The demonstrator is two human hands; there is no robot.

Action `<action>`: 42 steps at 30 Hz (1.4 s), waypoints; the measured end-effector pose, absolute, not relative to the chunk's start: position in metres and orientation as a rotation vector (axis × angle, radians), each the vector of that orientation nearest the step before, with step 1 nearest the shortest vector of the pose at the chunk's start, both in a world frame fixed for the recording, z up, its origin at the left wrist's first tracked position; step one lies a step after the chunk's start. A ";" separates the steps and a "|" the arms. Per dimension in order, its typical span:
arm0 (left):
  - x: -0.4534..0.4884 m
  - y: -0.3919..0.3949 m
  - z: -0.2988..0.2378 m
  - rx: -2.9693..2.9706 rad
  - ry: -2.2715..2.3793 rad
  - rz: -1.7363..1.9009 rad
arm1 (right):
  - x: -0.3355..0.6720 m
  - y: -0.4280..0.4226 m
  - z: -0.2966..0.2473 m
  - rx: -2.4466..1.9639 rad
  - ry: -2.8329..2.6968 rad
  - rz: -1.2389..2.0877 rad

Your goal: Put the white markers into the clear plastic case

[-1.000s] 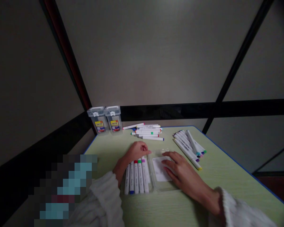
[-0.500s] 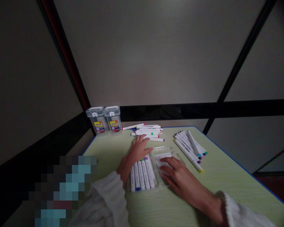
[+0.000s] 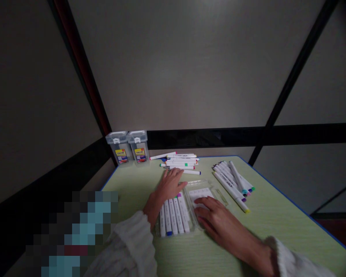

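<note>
Pens lie in the left half of the clear case; if the left hand bumps them, they might roll out. That hand is spread wide and empty, close by the far pens; I can't tell if it touches them. The right hand, loosely bent over the case's right half, grips nothing I can see.
</note>
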State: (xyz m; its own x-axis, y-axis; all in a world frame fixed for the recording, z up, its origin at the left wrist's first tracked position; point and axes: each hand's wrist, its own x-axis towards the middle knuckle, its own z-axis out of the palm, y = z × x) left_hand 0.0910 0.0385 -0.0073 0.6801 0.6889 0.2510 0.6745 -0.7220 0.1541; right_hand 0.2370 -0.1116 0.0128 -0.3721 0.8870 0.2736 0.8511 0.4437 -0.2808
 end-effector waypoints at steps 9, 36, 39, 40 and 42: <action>0.091 0.039 -0.009 2.854 1.194 0.474 | 0.237 -0.110 0.011 -1.472 -2.351 0.154; 0.092 0.044 -0.006 2.784 1.017 0.559 | 0.236 -0.110 0.012 -1.432 -2.399 0.125; 0.092 0.048 -0.009 2.701 1.003 0.658 | 0.236 -0.110 0.013 -1.427 -2.401 0.132; 0.093 0.050 -0.010 2.671 1.008 0.698 | 0.236 -0.110 0.013 -1.422 -2.400 0.133; 0.093 0.054 -0.013 2.613 1.031 0.761 | 0.236 -0.110 0.014 -1.417 -2.401 0.135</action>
